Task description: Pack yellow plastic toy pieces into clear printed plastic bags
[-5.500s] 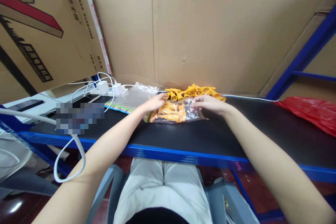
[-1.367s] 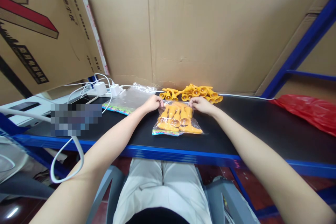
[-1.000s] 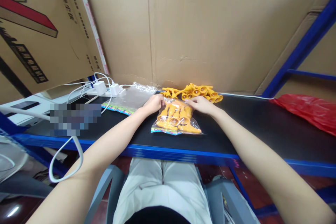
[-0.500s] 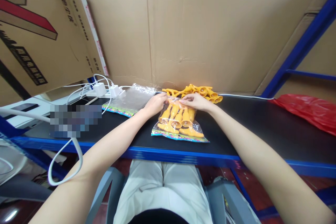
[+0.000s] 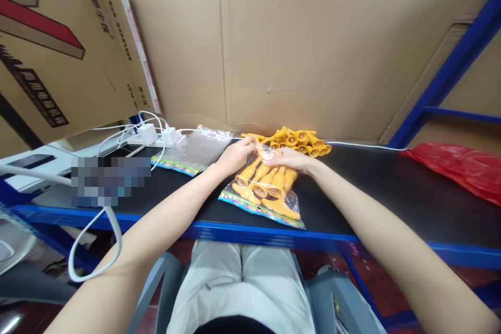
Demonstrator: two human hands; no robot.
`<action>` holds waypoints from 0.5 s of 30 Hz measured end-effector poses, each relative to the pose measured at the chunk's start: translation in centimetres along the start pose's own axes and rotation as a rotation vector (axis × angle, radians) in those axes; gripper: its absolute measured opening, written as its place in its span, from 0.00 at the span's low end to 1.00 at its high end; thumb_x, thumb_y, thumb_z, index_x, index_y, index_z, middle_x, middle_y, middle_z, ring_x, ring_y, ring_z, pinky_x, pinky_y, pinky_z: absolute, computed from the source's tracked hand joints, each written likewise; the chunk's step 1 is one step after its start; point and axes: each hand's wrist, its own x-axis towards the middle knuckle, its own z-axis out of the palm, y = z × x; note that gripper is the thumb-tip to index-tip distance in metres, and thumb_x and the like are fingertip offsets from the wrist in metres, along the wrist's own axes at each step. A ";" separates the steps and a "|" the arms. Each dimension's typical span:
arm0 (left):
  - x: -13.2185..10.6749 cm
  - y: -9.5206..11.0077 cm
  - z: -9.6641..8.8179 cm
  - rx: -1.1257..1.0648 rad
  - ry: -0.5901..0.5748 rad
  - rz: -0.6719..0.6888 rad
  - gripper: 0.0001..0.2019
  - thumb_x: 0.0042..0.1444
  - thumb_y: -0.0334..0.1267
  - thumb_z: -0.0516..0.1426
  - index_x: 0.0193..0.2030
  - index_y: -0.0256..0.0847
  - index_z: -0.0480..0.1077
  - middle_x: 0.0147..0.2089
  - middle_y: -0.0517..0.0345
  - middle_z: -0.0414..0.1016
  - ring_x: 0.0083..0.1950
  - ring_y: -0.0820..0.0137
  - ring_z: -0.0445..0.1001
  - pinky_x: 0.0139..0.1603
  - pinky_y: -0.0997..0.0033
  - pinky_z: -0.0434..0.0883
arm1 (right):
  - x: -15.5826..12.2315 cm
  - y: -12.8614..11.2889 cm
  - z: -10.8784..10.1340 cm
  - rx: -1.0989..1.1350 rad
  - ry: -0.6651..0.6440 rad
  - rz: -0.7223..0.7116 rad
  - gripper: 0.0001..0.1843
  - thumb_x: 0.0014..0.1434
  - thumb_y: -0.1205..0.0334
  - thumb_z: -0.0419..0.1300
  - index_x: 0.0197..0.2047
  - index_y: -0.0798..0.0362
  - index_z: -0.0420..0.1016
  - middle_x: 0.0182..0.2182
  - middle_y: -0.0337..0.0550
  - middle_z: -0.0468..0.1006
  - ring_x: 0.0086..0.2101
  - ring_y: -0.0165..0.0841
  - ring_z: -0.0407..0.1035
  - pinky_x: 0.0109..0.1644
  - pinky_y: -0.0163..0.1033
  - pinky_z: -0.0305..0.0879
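Observation:
A clear plastic bag (image 5: 294, 214) with a colourful printed strip lies in front of me, holding several yellow horn-shaped plastic pieces (image 5: 256, 173) with flared, hollow ends. At the bag's far left corner, my left hand (image 5: 237, 154) is closed on the plastic. My right hand (image 5: 291, 159) grips the bag's far right part, its fingers bent over the film and pieces. Behind both hands sits a heap of loose yellow plastic pieces (image 5: 303, 138). The fingertips are partly hidden by the shiny film.
Flat clear bags (image 5: 195, 148) lie left of my left hand. White chargers (image 5: 147, 133) and cables stand farther left, near a pixelated patch. A red plastic bag (image 5: 457, 167) rests on the right of the black tabletop (image 5: 371, 188). A cardboard wall (image 5: 305, 52) closes off the back.
The filled bag has turned a little, its printed end coming closer to the table's front edge. My right hand has shifted slightly nearer and lies farther over the bag.

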 end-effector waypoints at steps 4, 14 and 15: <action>-0.5 -1.6 -0.2 -0.034 0.045 -0.100 0.12 0.52 0.24 0.47 0.32 0.38 0.70 0.55 0.53 0.61 0.52 0.69 0.65 0.51 0.68 0.65 | -0.3 0.3 -0.7 0.194 0.055 -0.031 0.23 0.43 0.60 0.66 0.44 0.57 0.71 0.44 0.52 0.75 0.39 0.37 0.72 0.46 0.42 0.69; -1.8 -4.9 0.5 -0.010 0.033 -0.267 0.14 0.50 0.25 0.47 0.31 0.38 0.73 0.51 0.50 0.65 0.52 0.65 0.66 0.54 0.62 0.65 | -3.7 -0.4 -10.1 0.551 0.765 -0.331 0.10 0.51 0.68 0.59 0.38 0.58 0.69 0.36 0.49 0.76 0.32 0.32 0.71 0.38 0.39 0.70; -1.8 -4.8 0.5 -0.015 0.029 -0.257 0.14 0.50 0.25 0.47 0.31 0.38 0.73 0.50 0.50 0.65 0.52 0.65 0.65 0.54 0.62 0.65 | -4.1 -0.2 -11.5 0.587 0.915 -0.386 0.09 0.52 0.68 0.58 0.39 0.58 0.68 0.37 0.48 0.75 0.31 0.31 0.71 0.37 0.39 0.69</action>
